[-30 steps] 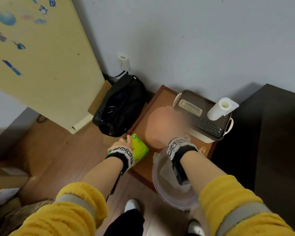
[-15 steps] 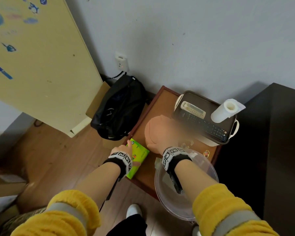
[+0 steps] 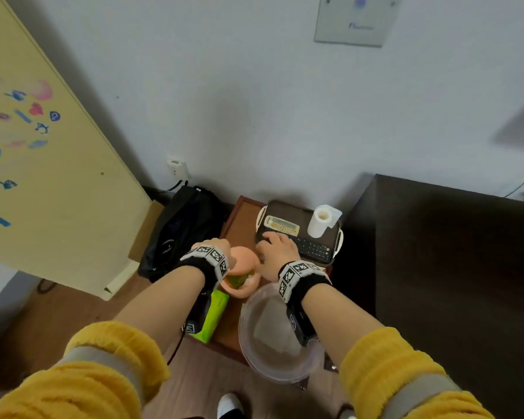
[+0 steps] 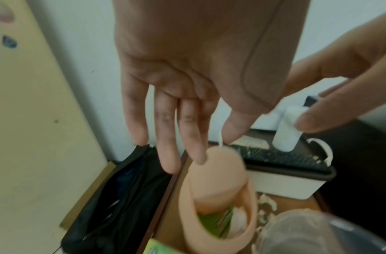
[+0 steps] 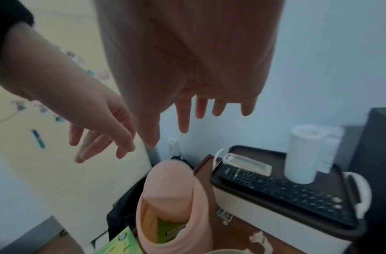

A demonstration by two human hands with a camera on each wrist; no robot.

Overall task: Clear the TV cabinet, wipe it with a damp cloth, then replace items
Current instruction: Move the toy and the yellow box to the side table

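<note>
Low brown cabinet (image 3: 239, 219) against pale wall (image 3: 254, 101), wooden floor (image 3: 58, 313) beneath

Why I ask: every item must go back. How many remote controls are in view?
2. The black remote lies on the box lid; the cream remote lies beside it, nearer the wall. More could be inside the box.

Home room: sticker-covered door (image 3: 43, 164), wood floor (image 3: 82, 309), remotes on storage box (image 3: 300, 234).

We hold both forearms forward and down; our left hand (image 4: 187, 72) and right hand (image 5: 194, 56) hang side by side, fingers straight, relaxed, holding nothing.
</note>
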